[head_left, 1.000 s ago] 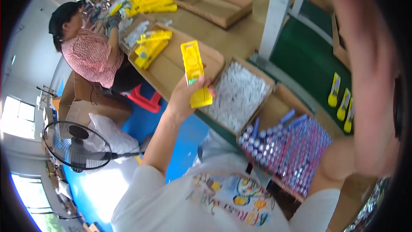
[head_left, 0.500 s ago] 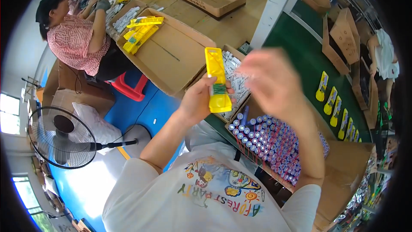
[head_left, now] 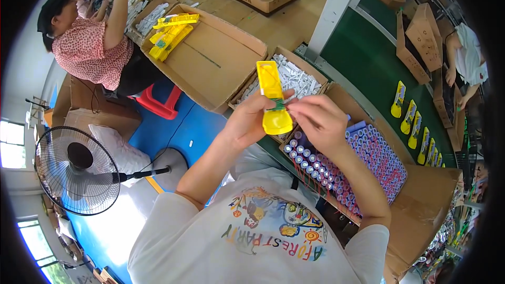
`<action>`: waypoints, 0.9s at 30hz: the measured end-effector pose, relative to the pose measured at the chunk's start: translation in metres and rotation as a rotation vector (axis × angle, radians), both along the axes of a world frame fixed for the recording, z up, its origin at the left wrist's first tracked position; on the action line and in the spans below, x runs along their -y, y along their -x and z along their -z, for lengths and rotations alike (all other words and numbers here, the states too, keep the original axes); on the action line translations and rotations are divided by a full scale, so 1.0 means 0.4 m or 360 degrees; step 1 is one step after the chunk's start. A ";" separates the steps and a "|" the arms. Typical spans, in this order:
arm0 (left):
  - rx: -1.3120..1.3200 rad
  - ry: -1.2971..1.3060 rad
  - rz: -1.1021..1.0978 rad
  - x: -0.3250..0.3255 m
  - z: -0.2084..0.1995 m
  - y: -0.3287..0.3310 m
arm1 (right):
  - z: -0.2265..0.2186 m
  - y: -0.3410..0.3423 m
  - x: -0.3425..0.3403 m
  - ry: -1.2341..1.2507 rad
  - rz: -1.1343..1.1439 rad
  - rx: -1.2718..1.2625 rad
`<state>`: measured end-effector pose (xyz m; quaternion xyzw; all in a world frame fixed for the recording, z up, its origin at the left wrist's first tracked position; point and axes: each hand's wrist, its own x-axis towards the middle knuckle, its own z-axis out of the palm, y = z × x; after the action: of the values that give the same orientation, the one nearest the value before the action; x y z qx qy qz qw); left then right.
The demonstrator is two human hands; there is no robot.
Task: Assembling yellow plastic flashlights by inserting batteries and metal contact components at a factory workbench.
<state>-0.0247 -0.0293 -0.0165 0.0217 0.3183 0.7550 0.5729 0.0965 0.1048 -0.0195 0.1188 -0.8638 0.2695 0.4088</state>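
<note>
My left hand [head_left: 246, 120] is closed around a long yellow plastic housing [head_left: 270, 80], held up in front of my chest. Across its lower half lies a small green circuit board [head_left: 275, 104], partly covered by my thumb. At the housing's right edge, beside the board, the fingers of my right hand [head_left: 325, 126] are pinched together. Whatever is between them is too small to make out. Beyond my hands stands a box of small white parts [head_left: 300, 79]. Below my right hand, a carton holds many purple cylindrical battery cells [head_left: 376, 152] with red wires.
Left of the white parts, a shallow cardboard tray [head_left: 221, 68] holds several yellow housings [head_left: 171, 37]. Yellow pieces [head_left: 407, 115] stand in a row on the green conveyor [head_left: 357, 47]. A metal post [head_left: 336, 10] rises by the table. Co-workers sit at left and right; a fan [head_left: 79, 168] stands left.
My right hand has come down and left from above the white parts to the housing's edge, fingers now pinched. The housing has shifted slightly right. The left co-worker's gloved hand has risen.
</note>
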 end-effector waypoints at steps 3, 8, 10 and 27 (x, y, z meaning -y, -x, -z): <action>0.0070 -0.0265 -0.0007 0.013 0.025 0.003 | 0.005 -0.031 0.006 0.1334 0.0054 0.0796; -0.1023 -0.0134 0.0109 0.029 0.052 -0.086 | -0.079 -0.019 0.028 0.1499 0.0009 0.0755; -0.1009 -0.0147 0.0111 0.025 0.053 -0.100 | -0.091 -0.025 0.034 0.1300 0.0172 0.0937; -0.0764 0.0036 0.0143 0.032 0.051 -0.081 | 0.072 -0.035 -0.159 0.0752 0.0067 0.2008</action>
<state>0.0076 -0.0420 -0.0370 0.2084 0.4524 0.6983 0.5141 0.1106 0.1685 -0.0482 -0.1710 -0.8571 0.4609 -0.1539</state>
